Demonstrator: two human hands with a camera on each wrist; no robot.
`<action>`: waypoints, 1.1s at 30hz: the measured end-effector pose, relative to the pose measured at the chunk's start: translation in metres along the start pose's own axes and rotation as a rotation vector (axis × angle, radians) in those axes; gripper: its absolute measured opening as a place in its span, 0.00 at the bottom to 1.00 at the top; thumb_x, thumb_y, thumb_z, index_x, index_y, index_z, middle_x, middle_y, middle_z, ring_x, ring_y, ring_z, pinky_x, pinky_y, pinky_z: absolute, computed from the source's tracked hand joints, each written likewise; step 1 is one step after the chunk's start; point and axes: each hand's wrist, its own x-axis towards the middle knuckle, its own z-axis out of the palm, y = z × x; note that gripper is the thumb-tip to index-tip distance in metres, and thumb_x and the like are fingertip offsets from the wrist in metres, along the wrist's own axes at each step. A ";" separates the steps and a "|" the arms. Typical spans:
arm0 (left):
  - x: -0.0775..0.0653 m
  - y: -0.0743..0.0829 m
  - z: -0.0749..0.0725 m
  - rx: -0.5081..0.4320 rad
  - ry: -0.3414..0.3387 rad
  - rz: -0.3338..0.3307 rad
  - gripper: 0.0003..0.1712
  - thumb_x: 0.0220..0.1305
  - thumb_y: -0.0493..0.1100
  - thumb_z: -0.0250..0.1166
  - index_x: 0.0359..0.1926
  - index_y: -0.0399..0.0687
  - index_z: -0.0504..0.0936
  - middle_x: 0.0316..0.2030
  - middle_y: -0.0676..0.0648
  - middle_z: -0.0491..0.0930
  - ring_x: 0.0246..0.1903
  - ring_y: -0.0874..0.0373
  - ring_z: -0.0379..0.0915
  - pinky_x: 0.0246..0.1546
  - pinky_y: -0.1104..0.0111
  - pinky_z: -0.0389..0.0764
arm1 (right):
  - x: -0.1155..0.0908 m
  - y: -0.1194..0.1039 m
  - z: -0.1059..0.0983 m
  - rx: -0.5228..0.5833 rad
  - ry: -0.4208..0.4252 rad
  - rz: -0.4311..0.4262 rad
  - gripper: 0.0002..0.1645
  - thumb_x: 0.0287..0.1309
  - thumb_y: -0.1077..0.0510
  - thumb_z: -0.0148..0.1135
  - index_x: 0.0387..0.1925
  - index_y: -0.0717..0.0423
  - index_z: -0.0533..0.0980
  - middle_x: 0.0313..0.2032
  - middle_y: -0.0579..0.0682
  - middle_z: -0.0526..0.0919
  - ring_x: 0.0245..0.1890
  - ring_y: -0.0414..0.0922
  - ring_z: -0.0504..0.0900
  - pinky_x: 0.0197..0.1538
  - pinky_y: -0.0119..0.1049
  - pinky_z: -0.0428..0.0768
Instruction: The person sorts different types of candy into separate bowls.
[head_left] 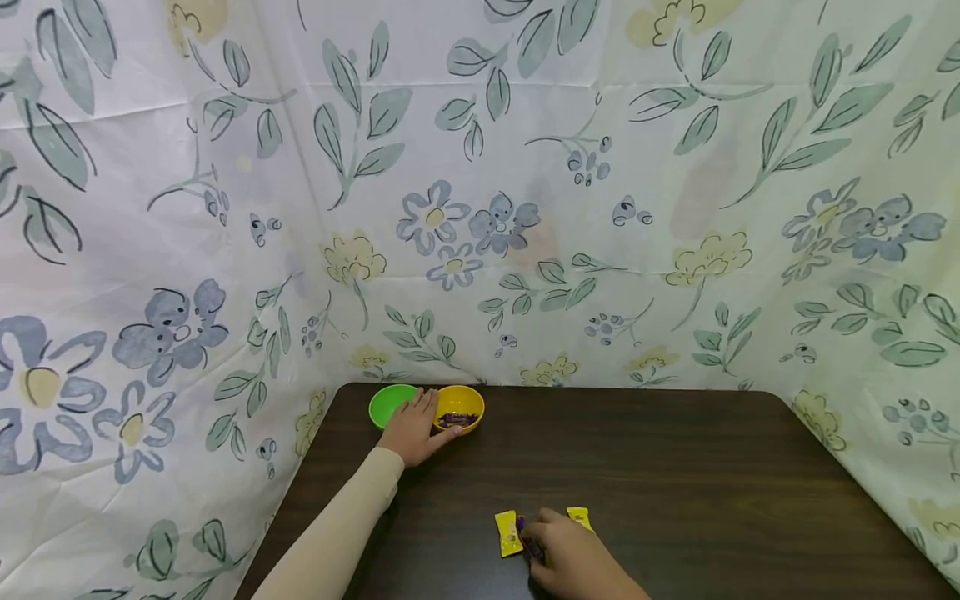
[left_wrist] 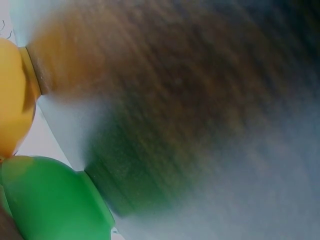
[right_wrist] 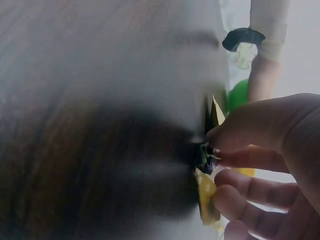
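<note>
At the table's far left, a green bowl (head_left: 386,403) and a yellow bowl (head_left: 457,395) stand side by side. Purple-wrapped candies (head_left: 455,419) lie inside the yellow one. My left hand (head_left: 414,429) rests over both bowls, fingers extended, its thumb at the yellow bowl's near rim. Close to the table's front, my right hand (head_left: 567,553) pinches a dark purple-wrapped candy (right_wrist: 204,158) between thumb and fingertips. One yellow-wrapped candy (head_left: 508,533) lies just left of this hand. Another yellow candy (head_left: 580,517) shows beyond it, partly hidden by the hand.
The dark brown wooden table (head_left: 637,450) spreads out to the right. Floral cloth (head_left: 555,200) hangs along the table's back and sides. A black band (right_wrist: 243,38) circles the left sleeve in the right wrist view.
</note>
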 end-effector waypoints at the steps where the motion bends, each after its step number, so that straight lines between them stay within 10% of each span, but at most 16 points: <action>1: 0.000 0.000 0.000 -0.001 0.001 -0.001 0.61 0.72 0.83 0.42 0.83 0.37 0.58 0.81 0.38 0.62 0.82 0.42 0.54 0.80 0.44 0.61 | 0.000 0.000 0.000 -0.006 0.003 -0.003 0.15 0.61 0.57 0.73 0.50 0.52 0.88 0.35 0.37 0.77 0.28 0.30 0.69 0.31 0.31 0.72; 33: 0.001 -0.001 0.002 0.001 0.003 -0.002 0.61 0.71 0.83 0.43 0.82 0.37 0.59 0.81 0.39 0.62 0.82 0.42 0.54 0.80 0.44 0.61 | -0.001 0.008 0.000 0.076 0.086 0.003 0.13 0.56 0.62 0.74 0.45 0.55 0.87 0.36 0.40 0.82 0.31 0.30 0.73 0.32 0.32 0.77</action>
